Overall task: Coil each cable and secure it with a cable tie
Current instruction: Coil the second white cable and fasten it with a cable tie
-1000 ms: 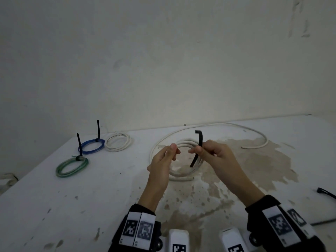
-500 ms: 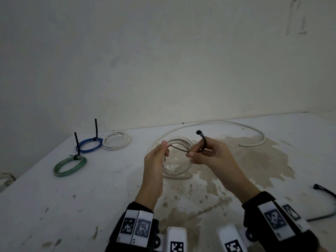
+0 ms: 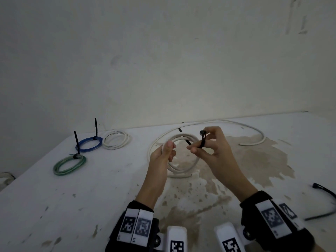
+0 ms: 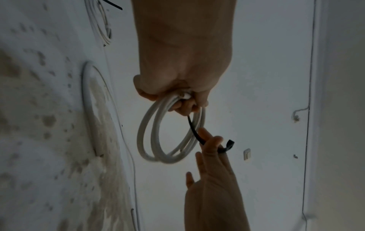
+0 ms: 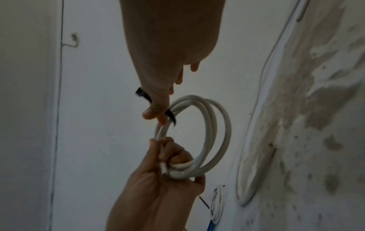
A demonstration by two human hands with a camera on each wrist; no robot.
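My left hand (image 3: 170,150) grips a small coil of thin white cable (image 3: 181,136) by its near side and holds it above the table. The coil's several loops show in the left wrist view (image 4: 150,140) and the right wrist view (image 5: 217,128). My right hand (image 3: 196,148) pinches a black cable tie (image 3: 202,140) between thumb and forefinger, with the tie's head sticking up. The tie's tail runs across the coil's strands (image 5: 172,118) and pokes out on the far side.
A thicker white cable (image 3: 251,128) lies loose on the stained table (image 3: 109,188), curving under my hands. At back left lie a green coil (image 3: 69,164) and a blue coil (image 3: 89,144), both tied, and a white coil (image 3: 115,141). Spare black ties (image 3: 325,193) lie at the right edge.
The tie hung down from my right fingers a second ago. It now lies across the coil with its tail pushed through the loops, and both hands have risen slightly.
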